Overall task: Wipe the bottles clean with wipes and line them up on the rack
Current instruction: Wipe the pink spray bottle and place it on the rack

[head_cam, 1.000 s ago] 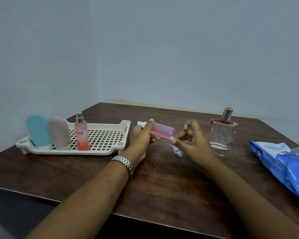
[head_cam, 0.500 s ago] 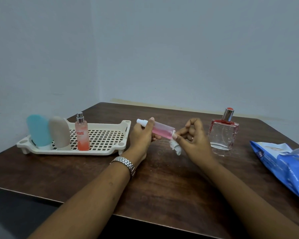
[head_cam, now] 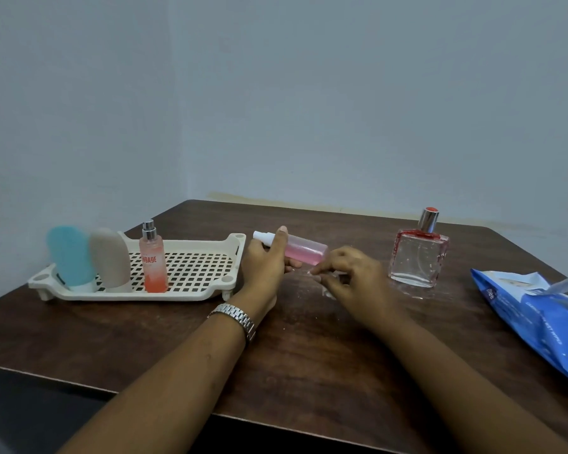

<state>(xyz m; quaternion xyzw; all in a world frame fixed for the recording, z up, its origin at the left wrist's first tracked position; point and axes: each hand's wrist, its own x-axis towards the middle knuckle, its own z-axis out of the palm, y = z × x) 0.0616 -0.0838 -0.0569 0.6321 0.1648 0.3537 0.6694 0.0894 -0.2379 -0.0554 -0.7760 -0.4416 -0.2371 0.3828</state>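
The dark wooden table (head_cam: 309, 362) carries everything, and places here are given from the white slotted rack (head_cam: 138, 296) at its left end. Well to the right of the rack lies one blue pack of wipes (head_cam: 538, 319), its flap open. Just right of the rack, the left hand (head_cam: 264, 267) curls its fingers and thumb round the neck end of a pink spray bottle (head_cam: 304, 252), held on its side above the table. The right hand (head_cam: 351, 276), at the bottle's base, has bent fingers pinching what looks like a small white wipe (head_cam: 328, 292), mostly hidden. This reads as the wiping step. Next, the bottle likely needs turning upright and standing on the rack's open right half. There are five bottles: the held one, a square glass bottle (head_cam: 417, 260) beyond the right hand, and three upright on the rack's left half, which are blue (head_cam: 69, 257), beige (head_cam: 110, 260) and orange (head_cam: 153, 260).
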